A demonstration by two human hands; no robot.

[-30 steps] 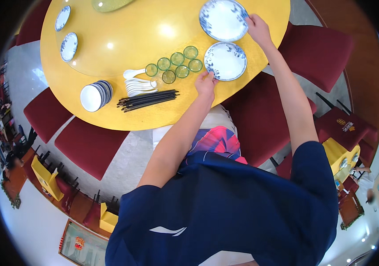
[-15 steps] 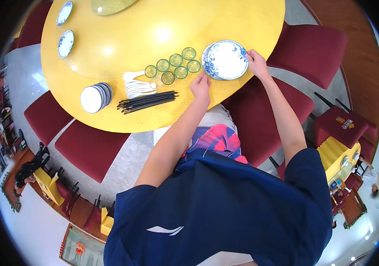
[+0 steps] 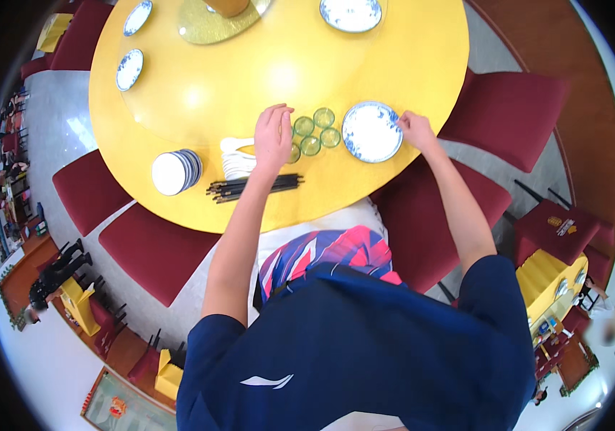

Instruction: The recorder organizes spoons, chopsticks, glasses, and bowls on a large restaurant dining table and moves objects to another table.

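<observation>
A white plate with blue floral patterning (image 3: 372, 132) lies near the table's right front edge. My right hand (image 3: 417, 131) pinches its right rim between thumb and fingers. My left hand (image 3: 274, 138) hovers over the table with its fingers stretched out, and nothing shows in it. It sits between several green glasses (image 3: 310, 146) on its right and several white spoons (image 3: 236, 167) on its left, hiding part of both. Just nearer than the spoons, a bundle of black chopsticks (image 3: 286, 184) runs beneath my left forearm. Farther left stands a stack of white bowls with blue sides (image 3: 171, 174).
The round yellow table (image 3: 336, 194) carries a glass turntable with a brown-based centrepiece (image 3: 228, 6). Patterned plates lie at the far side (image 3: 350, 14) and far left (image 3: 129, 70). Maroon chairs (image 3: 505, 115) surround the table, one (image 3: 437, 208) close by my right arm.
My left hand has left the plates and moved left and forward, opening out. The two offset plates now look like one. My view has shifted, showing more of the table's far side.
</observation>
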